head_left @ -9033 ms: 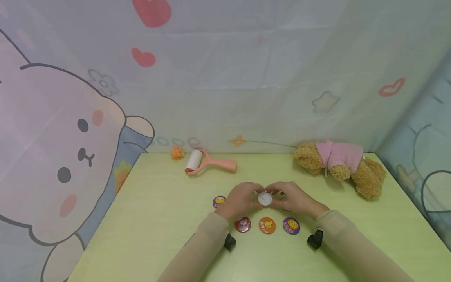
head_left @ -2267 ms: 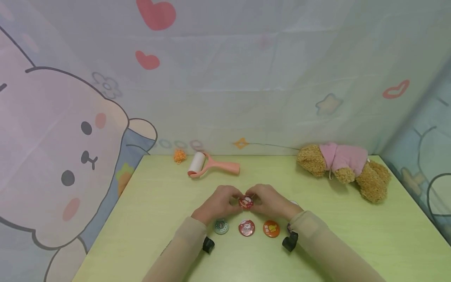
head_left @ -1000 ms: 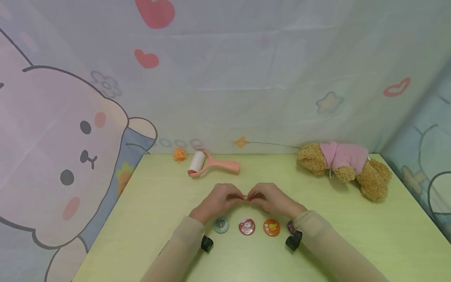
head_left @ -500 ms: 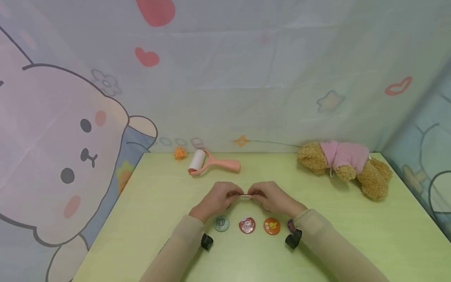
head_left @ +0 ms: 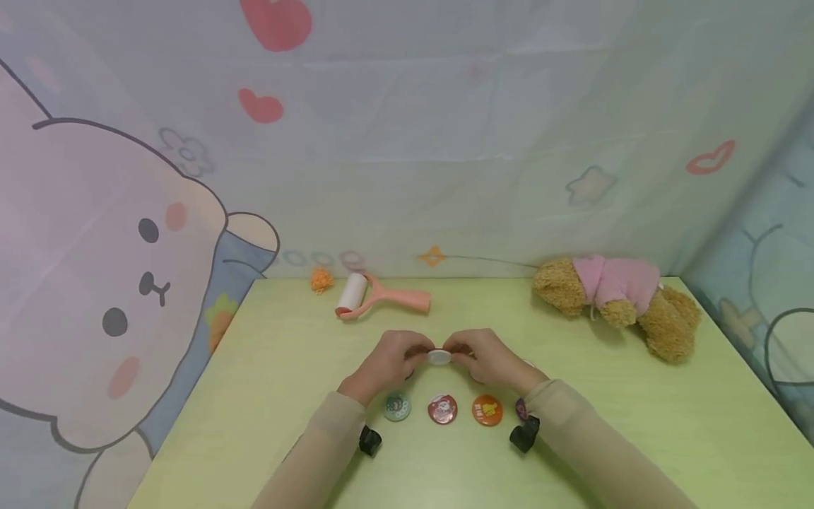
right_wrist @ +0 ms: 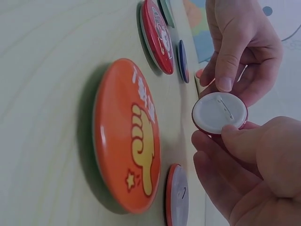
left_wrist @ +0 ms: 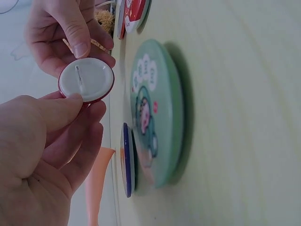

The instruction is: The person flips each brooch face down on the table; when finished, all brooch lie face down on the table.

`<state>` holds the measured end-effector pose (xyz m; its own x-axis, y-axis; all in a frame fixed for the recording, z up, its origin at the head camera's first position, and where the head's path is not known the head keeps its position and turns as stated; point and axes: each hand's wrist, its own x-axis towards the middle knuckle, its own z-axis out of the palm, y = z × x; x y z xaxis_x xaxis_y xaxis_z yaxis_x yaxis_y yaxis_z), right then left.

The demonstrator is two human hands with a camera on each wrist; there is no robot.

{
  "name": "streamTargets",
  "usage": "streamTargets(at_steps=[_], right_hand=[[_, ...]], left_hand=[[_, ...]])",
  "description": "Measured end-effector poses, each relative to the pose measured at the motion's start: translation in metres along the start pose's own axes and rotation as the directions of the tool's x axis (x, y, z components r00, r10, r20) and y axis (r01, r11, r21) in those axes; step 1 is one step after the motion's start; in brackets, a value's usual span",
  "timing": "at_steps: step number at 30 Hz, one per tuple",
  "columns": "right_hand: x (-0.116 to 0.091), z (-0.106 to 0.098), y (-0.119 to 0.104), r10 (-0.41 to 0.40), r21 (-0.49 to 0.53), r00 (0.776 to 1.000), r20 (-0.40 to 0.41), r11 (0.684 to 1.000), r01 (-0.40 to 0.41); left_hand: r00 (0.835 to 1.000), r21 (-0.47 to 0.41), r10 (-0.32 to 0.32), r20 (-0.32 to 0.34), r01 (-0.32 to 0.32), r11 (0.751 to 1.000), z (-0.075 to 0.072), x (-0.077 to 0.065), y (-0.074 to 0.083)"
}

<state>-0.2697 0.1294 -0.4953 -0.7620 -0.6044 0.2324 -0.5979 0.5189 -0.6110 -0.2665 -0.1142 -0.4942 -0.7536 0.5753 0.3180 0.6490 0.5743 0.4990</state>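
Between my two hands, just above the table, a pin badge (head_left: 439, 357) with a red rim is tilted so its white back faces me. My left hand (head_left: 389, 362) pinches its left edge, and my right hand (head_left: 486, 359) pinches the right. Both wrist views show the closed metal pin on the badge back (left_wrist: 96, 77). Nearer me lie a green badge (head_left: 397, 406), a red badge (head_left: 442, 409), an orange badge (head_left: 487, 410) and a purple badge (head_left: 521, 408), partly hidden by my right sleeve. In the right wrist view, another badge (right_wrist: 179, 197) lies back up.
A peach-handled lint roller (head_left: 400, 298) and a fuzzy orange ball (head_left: 321, 280) lie along the table's back left. At the back right, a teddy bear (head_left: 620, 290) in a pink top lies on its side. A printed cloth (head_left: 407, 162) hangs behind the table.
The held badge showed its red printed face 2.3 seconds ago; it has been turned over to its white back. Nine seconds ago both hands held a white-backed badge farther right.
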Motion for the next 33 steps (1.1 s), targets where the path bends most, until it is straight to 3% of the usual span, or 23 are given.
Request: streamTargets(at_steps=[6,14,22,33], right_hand=[[0.0013,0.0033,0.0003,0.027,0.027,0.999,-0.035,0.999,-0.026],[0.0015,0.0031,-0.0022,0.005,0.036,0.999,-0.048,0.999,-0.003],[0.0015,0.0038,-0.0029,0.033,0.041,0.999,-0.039,0.999,-0.031],[-0.0006,0.0026,-0.005,0.066,0.039,0.997,-0.029,0.997,-0.065]], left_hand=[[1.0,-0.058,-0.021,-0.013,0.02,0.998,-0.0008,-0.0021,0.0017],[0.998,-0.133,-0.063,0.004,0.063,0.989,-0.0019,-0.0026,0.0029],[0.997,-0.128,-0.079,0.0,0.079,0.989,-0.0005,-0.0041,0.0033],[0.999,-0.136,-0.047,-0.004,0.046,0.99,0.0021,-0.003,0.0009]])
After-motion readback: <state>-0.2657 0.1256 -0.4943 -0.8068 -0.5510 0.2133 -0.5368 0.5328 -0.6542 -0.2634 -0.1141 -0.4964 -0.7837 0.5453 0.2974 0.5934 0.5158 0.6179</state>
